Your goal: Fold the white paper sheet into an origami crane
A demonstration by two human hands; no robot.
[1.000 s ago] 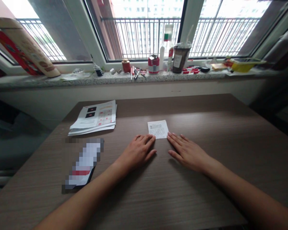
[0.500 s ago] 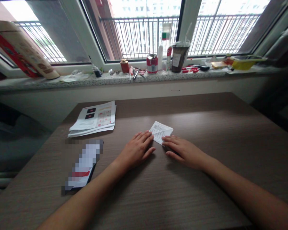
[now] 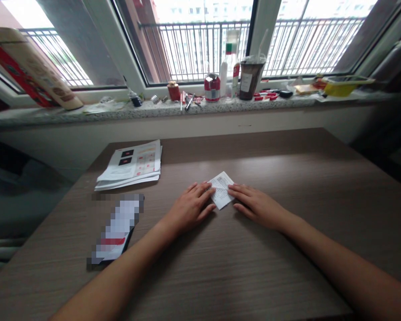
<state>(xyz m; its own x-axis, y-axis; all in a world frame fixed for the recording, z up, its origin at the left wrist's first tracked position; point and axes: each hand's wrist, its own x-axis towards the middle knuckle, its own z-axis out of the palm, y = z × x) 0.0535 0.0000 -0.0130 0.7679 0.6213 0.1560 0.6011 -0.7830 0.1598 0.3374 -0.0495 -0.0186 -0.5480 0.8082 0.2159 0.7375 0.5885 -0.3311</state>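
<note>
A small folded piece of printed paper (image 3: pixel 222 189) lies flat on the brown table (image 3: pixel 227 272), one corner pointing toward me. My left hand (image 3: pixel 194 206) rests beside it, with the fingertips on its left corner. From the other side, my right hand (image 3: pixel 256 203) lays its fingertips on the right corner. Both hands are palm down with fingers stretched out. Whatever lies under the fingertips is hidden.
A stack of printed sheets (image 3: pixel 133 165) lies at the table's far left. Nearer me is a phone (image 3: pixel 118 229), its screen blurred out. The windowsill (image 3: pixel 113 111) holds a red can (image 3: pixel 212 88), a lidded cup (image 3: pixel 249 80), bottles (image 3: pixel 230 73) and a yellow container (image 3: pixel 342 87).
The paper has turned so a corner now points toward me, and its right part looks narrower. My right hand has shifted slightly right; my left hand has barely moved.
</note>
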